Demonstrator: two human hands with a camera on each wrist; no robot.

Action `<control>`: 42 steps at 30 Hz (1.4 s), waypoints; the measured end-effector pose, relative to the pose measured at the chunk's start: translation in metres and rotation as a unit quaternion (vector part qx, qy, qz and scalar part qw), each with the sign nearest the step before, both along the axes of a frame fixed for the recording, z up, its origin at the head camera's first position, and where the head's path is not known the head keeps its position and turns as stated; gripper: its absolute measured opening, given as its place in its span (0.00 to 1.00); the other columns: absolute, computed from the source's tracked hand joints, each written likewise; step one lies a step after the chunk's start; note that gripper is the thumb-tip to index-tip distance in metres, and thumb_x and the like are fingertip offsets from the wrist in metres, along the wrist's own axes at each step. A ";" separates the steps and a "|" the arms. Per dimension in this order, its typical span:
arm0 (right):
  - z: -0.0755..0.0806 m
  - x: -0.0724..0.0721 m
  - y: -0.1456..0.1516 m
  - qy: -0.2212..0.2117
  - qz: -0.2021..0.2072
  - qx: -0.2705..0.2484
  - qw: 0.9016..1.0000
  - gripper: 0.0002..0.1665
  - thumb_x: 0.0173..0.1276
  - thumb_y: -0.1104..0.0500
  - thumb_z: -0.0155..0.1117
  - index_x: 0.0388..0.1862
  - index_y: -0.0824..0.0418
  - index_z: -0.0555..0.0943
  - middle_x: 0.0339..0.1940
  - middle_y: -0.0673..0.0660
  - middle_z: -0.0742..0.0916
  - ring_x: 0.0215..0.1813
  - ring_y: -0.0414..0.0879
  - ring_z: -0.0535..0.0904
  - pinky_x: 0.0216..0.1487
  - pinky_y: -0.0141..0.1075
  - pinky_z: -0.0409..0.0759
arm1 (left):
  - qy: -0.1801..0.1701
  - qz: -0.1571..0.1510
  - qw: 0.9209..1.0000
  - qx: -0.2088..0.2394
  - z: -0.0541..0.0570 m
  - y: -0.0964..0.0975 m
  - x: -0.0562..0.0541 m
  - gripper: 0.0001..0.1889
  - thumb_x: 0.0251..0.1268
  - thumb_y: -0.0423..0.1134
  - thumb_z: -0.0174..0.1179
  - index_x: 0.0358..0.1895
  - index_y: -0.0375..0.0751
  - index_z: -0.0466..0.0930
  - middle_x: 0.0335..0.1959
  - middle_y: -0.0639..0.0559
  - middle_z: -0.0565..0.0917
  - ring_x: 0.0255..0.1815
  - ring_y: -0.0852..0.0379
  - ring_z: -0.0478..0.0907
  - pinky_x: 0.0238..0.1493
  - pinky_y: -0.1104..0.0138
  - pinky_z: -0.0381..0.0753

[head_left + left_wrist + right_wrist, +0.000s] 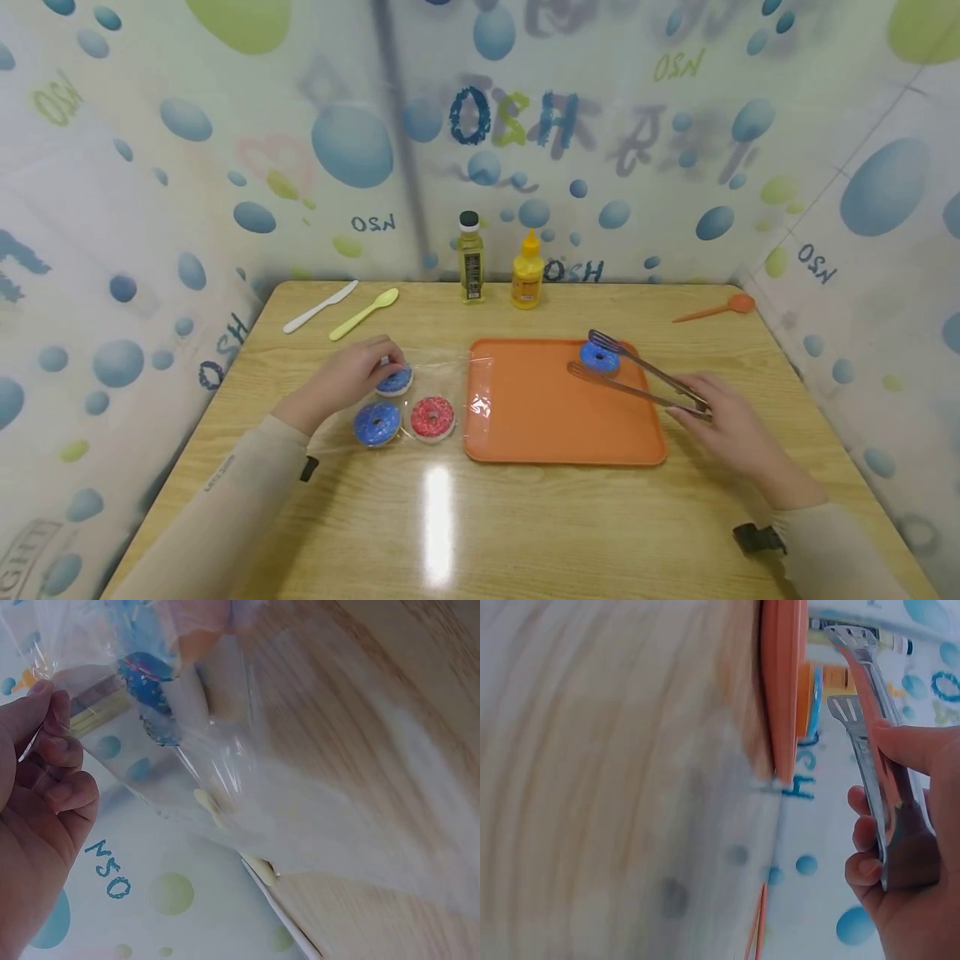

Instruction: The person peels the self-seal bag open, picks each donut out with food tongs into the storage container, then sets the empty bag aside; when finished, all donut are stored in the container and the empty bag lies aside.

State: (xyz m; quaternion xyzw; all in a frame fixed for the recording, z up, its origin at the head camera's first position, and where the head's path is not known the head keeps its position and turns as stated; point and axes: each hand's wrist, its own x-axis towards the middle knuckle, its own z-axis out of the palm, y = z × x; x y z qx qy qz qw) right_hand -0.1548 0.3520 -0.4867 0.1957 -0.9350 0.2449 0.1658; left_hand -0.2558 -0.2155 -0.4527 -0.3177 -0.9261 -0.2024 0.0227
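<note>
My left hand (348,373) pinches the edge of a clear plastic bag (225,761), seen close up in the left wrist view. Under or inside its film lie a blue donut (397,384), partly hidden by my fingers, a second blue donut (365,427) and a pink-red donut (443,425). On the right, my right hand (738,429) holds metal tongs (648,367) with slotted tips, their arms spread apart. The tips hover over or around another blue donut (609,364) on the orange tray (562,417); contact is not clear.
Behind the tray stand an oil-like bottle (471,267) and a yellow squeeze bottle (528,275). A white knife (321,307) and a yellow spoon (363,315) lie back left, an orange spoon (716,309) back right. The bag's film overlaps the tray's left edge. Patterned walls enclose the wooden table (525,533).
</note>
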 end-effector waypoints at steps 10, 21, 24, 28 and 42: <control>0.001 -0.003 -0.052 -0.045 0.066 -0.011 0.997 0.26 0.69 0.59 0.74 0.65 0.53 0.80 0.49 0.51 0.84 0.38 0.35 0.72 0.35 0.31 0.75 | -0.002 -0.001 1.000 0.004 0.001 -0.001 -0.002 0.02 0.74 0.35 0.64 0.44 0.48 0.83 0.41 0.57 0.83 0.40 0.60 0.78 0.44 0.60 0.82; 0.000 -0.012 -0.090 -0.054 0.137 0.003 0.989 0.24 0.71 0.56 0.72 0.64 0.52 0.80 0.51 0.50 0.85 0.46 0.41 0.81 0.44 0.38 0.82 | 0.001 0.000 1.000 0.003 0.002 0.000 -0.003 0.03 0.74 0.38 0.64 0.44 0.45 0.83 0.40 0.57 0.83 0.39 0.61 0.78 0.43 0.61 0.81; -0.002 -0.014 -0.098 -0.043 0.158 0.002 0.987 0.24 0.70 0.57 0.73 0.64 0.53 0.80 0.51 0.51 0.85 0.45 0.43 0.81 0.44 0.38 0.82 | -0.003 0.000 1.000 -0.001 0.002 0.001 -0.002 0.03 0.75 0.40 0.63 0.44 0.46 0.83 0.40 0.58 0.83 0.39 0.62 0.77 0.43 0.62 0.81; -0.001 -0.015 -0.109 -0.039 0.172 0.003 0.984 0.25 0.70 0.57 0.73 0.64 0.55 0.80 0.50 0.52 0.85 0.44 0.44 0.82 0.44 0.39 0.83 | -0.002 -0.002 1.000 0.004 0.003 0.004 -0.001 0.03 0.75 0.40 0.63 0.44 0.46 0.83 0.40 0.58 0.83 0.38 0.61 0.77 0.42 0.62 0.81; 0.013 -0.030 -0.140 -0.103 0.183 0.039 0.977 0.22 0.73 0.50 0.69 0.65 0.49 0.80 0.51 0.50 0.85 0.49 0.43 0.84 0.48 0.41 0.85 | 0.014 0.001 1.000 0.005 0.005 0.003 0.000 0.03 0.72 0.35 0.65 0.43 0.47 0.83 0.39 0.56 0.83 0.37 0.59 0.77 0.42 0.61 0.82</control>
